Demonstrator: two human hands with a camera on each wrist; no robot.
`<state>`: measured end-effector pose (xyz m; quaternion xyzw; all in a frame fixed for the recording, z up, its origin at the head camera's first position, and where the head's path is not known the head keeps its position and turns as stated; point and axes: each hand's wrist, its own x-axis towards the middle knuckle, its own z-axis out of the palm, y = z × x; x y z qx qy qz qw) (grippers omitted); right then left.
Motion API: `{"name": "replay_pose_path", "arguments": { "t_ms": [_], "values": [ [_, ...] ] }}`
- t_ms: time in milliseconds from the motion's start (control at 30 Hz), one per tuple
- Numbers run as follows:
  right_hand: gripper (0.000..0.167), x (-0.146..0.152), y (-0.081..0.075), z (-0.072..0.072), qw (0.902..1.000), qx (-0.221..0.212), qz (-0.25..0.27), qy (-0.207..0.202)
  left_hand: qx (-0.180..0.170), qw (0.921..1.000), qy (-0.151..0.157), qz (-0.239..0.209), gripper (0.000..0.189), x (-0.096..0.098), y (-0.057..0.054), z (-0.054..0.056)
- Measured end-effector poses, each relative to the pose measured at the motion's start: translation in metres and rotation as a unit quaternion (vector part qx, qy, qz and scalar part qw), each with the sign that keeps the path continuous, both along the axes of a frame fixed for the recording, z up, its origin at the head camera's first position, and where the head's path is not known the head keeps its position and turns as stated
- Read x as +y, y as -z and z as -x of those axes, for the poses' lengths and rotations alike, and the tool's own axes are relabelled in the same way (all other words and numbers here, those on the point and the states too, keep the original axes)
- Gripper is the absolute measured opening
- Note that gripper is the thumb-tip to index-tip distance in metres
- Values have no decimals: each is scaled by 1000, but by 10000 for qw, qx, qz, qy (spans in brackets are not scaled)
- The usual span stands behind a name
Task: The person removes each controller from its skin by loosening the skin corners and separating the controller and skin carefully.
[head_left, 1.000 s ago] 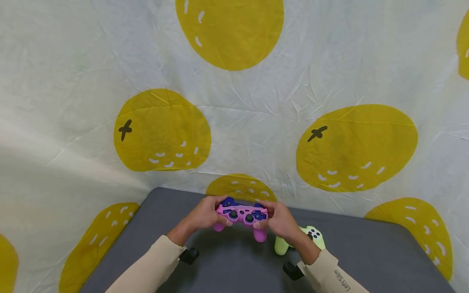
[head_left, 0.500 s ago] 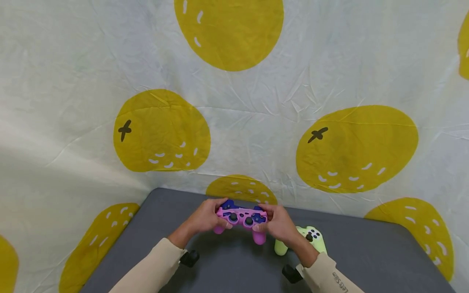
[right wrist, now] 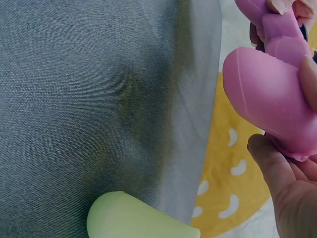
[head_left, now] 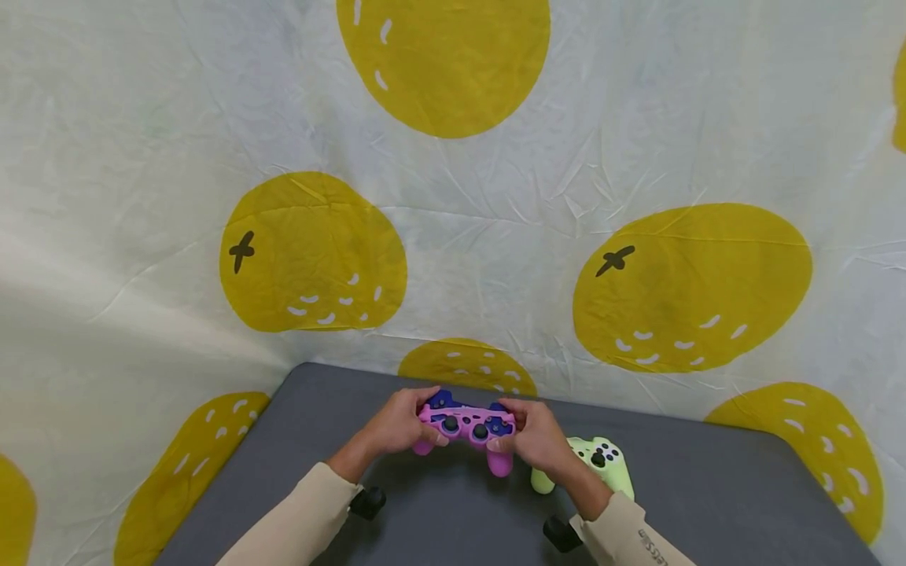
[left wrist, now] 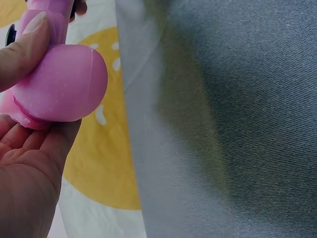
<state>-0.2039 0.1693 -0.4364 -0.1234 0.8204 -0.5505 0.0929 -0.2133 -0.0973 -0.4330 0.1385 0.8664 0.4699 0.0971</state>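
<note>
A dark blue game controller in a pink cover is held up over the table between both hands. Blue shows at its top corners and around its face buttons. My left hand grips the left end, thumb over the front. At the other end, my right hand holds it the same way. The left wrist view shows one rounded pink grip between thumb and fingers; in the right wrist view, the other pink grip lies between the right thumb and fingers.
A pale green game controller lies on the dark grey table, partly behind my right wrist. Its rounded grip shows low in the right wrist view. White cloth printed with yellow fruit hangs behind and at the left.
Both hands have lowered slightly with the pink-covered controller. The right forearm has shifted a little left, uncovering more of the green controller. The grip stays the same.
</note>
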Motion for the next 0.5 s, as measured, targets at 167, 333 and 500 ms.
{"name": "replay_pose_path", "arguments": {
  "t_ms": [167, 333, 500],
  "values": [
    [71, 0, 6, 0, 9999, 75, -61, 75, 94, 10000, 6, 24, 89, 0, 6, 0],
    [72, -1, 11, -1, 9997, 72, -144, 200, 111, 9999, 45, -29, 86, 0, 12, 1],
    [71, -3, 14, -2, 9994, 101, -210, 244, 125, 9998, 82, -99, 86, 0, 17, 1]
  ]
}}
